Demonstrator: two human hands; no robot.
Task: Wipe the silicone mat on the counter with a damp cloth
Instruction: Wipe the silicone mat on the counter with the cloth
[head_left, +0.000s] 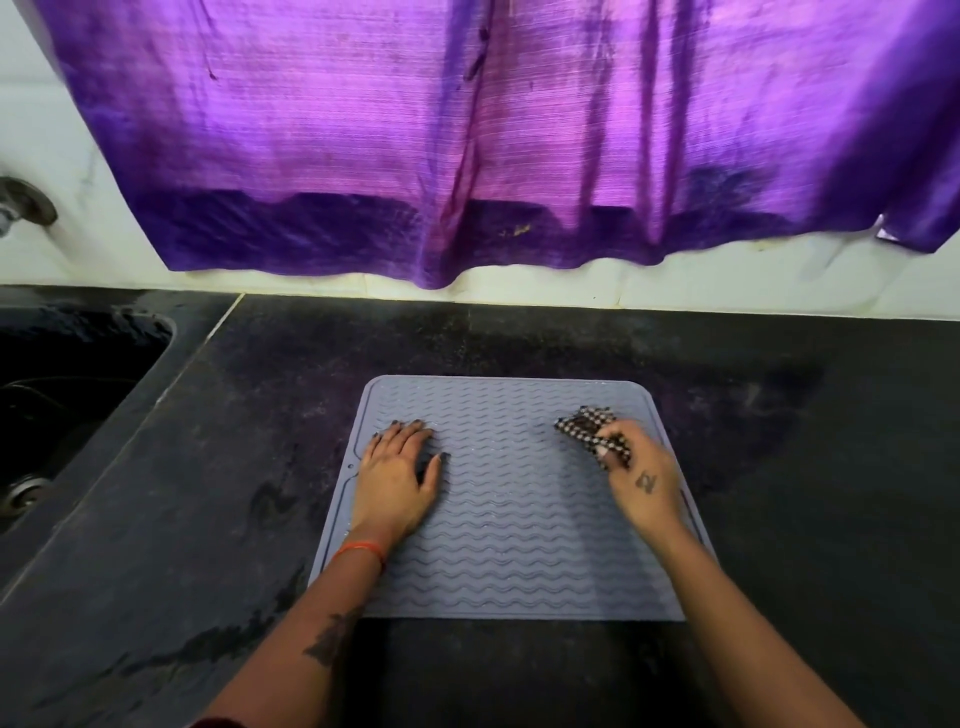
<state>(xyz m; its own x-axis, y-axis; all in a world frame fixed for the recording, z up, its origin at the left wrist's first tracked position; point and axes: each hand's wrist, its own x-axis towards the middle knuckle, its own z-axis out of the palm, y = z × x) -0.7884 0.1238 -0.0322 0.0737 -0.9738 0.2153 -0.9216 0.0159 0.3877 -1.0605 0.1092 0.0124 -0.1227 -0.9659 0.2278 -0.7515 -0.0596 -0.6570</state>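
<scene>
1. Bunched in my right hand (641, 480) is the checked cloth (589, 434), fingers curled round its near end while the far end trails onto the mat's right half. My left hand (397, 475) lies flat with straight fingers, palm pressing the left half, gripping nothing.

2. Lying square on the black counter (810, 519) in front of me is the grey silicone mat (519, 540), its far edge toward the wall, its left side well short of the sink (67, 384).

3. I judge the mat to be light, thin and floppy. Its wavy ridges will drag at the cloth, so a stroke could slide or ripple the whole sheet. That makes the flat left palm the right hold: pin it, don't pinch it.

4. Lifting it by a corner would make it sag, so I would not pick it up at all for wiping.

5. The cloth looks soft and small. I cannot tell from here how damp it is. Wadded as it is, it covers little; spreading it under the fingers would reach more ridges.

6. Wet patches show on the counter left of the mat, and a purple curtain (467, 130) hangs above the backsplash.
</scene>
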